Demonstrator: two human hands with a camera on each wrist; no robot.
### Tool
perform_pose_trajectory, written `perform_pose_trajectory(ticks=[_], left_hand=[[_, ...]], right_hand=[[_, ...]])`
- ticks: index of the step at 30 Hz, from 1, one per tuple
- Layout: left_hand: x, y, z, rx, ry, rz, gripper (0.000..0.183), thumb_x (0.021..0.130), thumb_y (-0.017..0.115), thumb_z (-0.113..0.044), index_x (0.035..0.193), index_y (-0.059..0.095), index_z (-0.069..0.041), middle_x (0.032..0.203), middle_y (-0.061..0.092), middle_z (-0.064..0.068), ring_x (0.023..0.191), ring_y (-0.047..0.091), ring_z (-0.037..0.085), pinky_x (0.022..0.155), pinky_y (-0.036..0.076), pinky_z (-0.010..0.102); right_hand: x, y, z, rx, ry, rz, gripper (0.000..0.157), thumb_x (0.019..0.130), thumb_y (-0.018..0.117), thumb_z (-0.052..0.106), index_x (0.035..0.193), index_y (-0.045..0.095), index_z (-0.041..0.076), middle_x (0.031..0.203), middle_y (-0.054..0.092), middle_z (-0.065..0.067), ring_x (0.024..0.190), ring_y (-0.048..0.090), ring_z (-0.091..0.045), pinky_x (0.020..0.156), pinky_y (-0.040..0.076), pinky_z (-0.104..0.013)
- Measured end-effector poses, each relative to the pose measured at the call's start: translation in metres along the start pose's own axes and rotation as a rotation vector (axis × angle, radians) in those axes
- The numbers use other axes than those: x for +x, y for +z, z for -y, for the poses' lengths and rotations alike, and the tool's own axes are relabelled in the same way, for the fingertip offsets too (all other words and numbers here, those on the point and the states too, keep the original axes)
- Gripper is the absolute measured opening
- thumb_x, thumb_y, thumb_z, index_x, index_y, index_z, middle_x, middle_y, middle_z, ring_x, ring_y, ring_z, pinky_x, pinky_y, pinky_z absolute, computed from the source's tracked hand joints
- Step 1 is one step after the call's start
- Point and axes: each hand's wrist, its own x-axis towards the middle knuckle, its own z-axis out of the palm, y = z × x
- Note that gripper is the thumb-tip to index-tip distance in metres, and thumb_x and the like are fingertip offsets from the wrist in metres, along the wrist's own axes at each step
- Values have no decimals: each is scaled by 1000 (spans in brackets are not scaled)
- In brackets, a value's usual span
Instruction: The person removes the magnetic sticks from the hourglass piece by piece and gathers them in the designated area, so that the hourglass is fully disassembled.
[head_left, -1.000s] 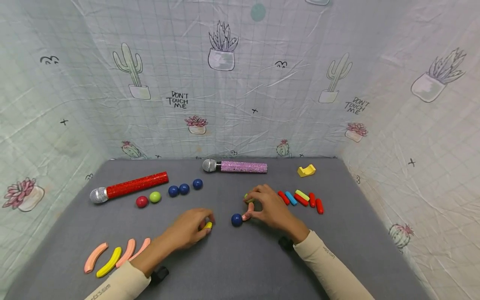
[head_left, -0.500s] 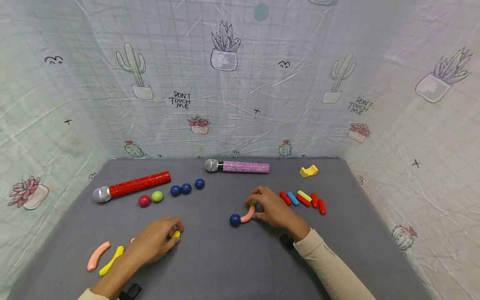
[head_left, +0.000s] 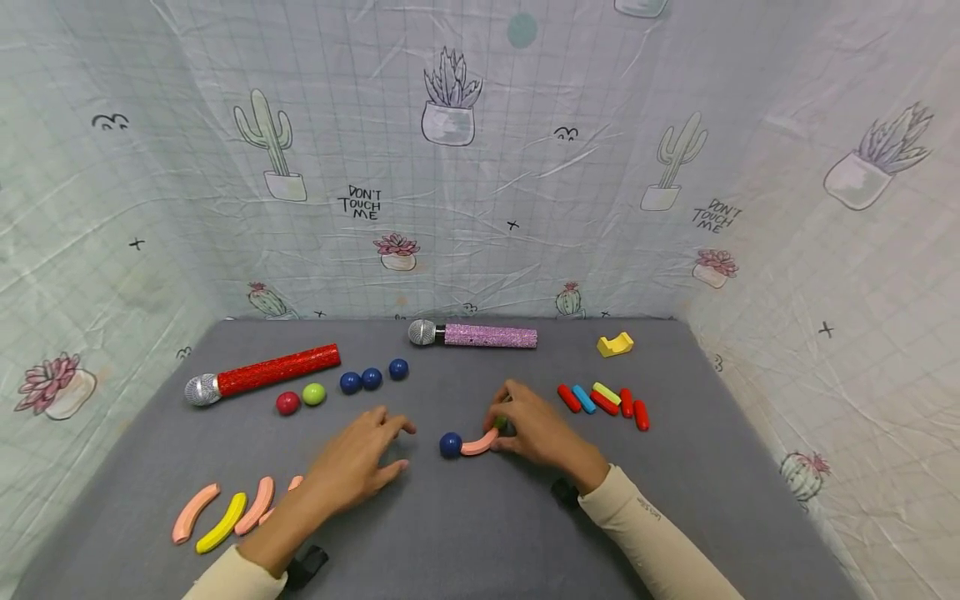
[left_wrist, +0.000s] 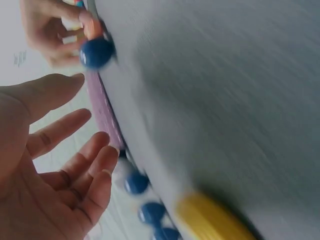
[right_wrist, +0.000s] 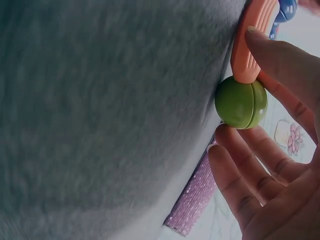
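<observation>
My left hand (head_left: 360, 462) reaches over the mat with fingers spread, holding nothing. In the left wrist view a yellow curved stick (left_wrist: 215, 220), blurred, lies below it. My right hand (head_left: 536, 429) pinches a pink curved stick (head_left: 478, 444) between thumb and index finger. Joined to the stick's ends are a blue ball (head_left: 451, 445) and a green ball (right_wrist: 241, 102); other right fingertips lie at the green ball. Beside the left forearm lie several curved sticks, including a yellow one (head_left: 221, 523) and a pink one (head_left: 196, 513); the forearm partly covers another.
At the back lie a red microphone (head_left: 277, 369) and a purple microphone (head_left: 487, 335). Near them are a red ball (head_left: 287, 403), a lime ball (head_left: 313, 394) and several blue balls (head_left: 371, 378). To the right are short red sticks (head_left: 641, 415), a blue stick (head_left: 583, 399) and a yellow block (head_left: 615, 344).
My left hand moved left and near with a yellow stick, released it, and came back toward the middle empty. The right hand turned the joined piece; its blue ball shifted left.
</observation>
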Motion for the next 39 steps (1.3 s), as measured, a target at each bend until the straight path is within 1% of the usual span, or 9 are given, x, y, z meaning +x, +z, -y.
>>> perform_pose_trajectory(ticks=[5, 10, 14, 21, 24, 27, 33, 36, 39], left_hand=[[24, 16, -15, -21, 107, 26, 43, 90, 87, -28, 129, 70, -19, 110, 61, 1, 93, 57, 14, 80, 51, 39], [39, 30, -17, -13, 207, 34, 30, 90, 87, -25, 116, 73, -20, 100, 59, -1, 86, 57, 13, 75, 50, 36], [47, 34, -15, -9, 246, 42, 24, 90, 87, -23, 108, 74, -18, 97, 59, -1, 83, 56, 13, 73, 50, 35], [57, 24, -3, -10, 197, 76, 23, 91, 87, -24, 107, 73, -16, 99, 61, 2, 83, 54, 14, 73, 49, 35], [60, 19, 10, 13, 176, 68, 24, 90, 87, -23, 109, 73, -16, 98, 61, 2, 83, 53, 14, 73, 48, 34], [65, 11, 25, 33, 140, 56, 26, 89, 88, -20, 110, 73, -15, 100, 63, 3, 87, 56, 16, 76, 52, 38], [79, -1, 56, 90, 58, 56, 29, 87, 89, -17, 111, 72, -17, 110, 69, 9, 102, 66, 30, 86, 58, 51], [84, -3, 66, 116, 37, 45, 30, 86, 90, -15, 111, 72, -15, 111, 69, 12, 103, 66, 32, 87, 59, 52], [87, -4, 69, 135, 30, 32, 32, 85, 91, -12, 111, 73, -14, 109, 68, 12, 99, 65, 31, 84, 59, 51]], right_hand=[[0, 6, 6, -34, -3, 14, 14, 89, 88, 30, 100, 80, 29, 120, 62, 1, 110, 60, -18, 87, 55, -38], [-1, 9, 11, -56, -39, 23, 12, 92, 85, 32, 102, 80, 30, 113, 63, 4, 102, 59, -14, 82, 53, -33], [-2, 9, 17, -45, -33, 33, 12, 92, 84, 33, 104, 79, 30, 110, 62, 5, 95, 58, -11, 77, 51, -29], [-4, 12, 20, -25, -17, 21, 12, 95, 83, 30, 106, 80, 28, 105, 58, 5, 84, 52, -8, 70, 44, -23], [-5, 13, 21, -16, -15, 19, 12, 95, 82, 31, 107, 81, 27, 105, 58, 5, 83, 52, -7, 70, 43, -22], [-5, 14, 22, -4, -21, 19, 13, 96, 81, 31, 108, 81, 26, 105, 58, 5, 84, 52, -7, 70, 43, -22], [-8, 15, 23, 12, -58, 15, 21, 93, 85, 26, 113, 80, 22, 105, 59, 4, 84, 52, -7, 73, 43, -22], [-9, 16, 24, 28, -61, 20, 26, 91, 87, 23, 116, 79, 22, 105, 60, 4, 86, 52, -7, 75, 45, -21], [-10, 17, 24, 42, -64, 27, 30, 90, 88, 22, 118, 78, 21, 106, 61, 4, 87, 52, -7, 77, 46, -22]])
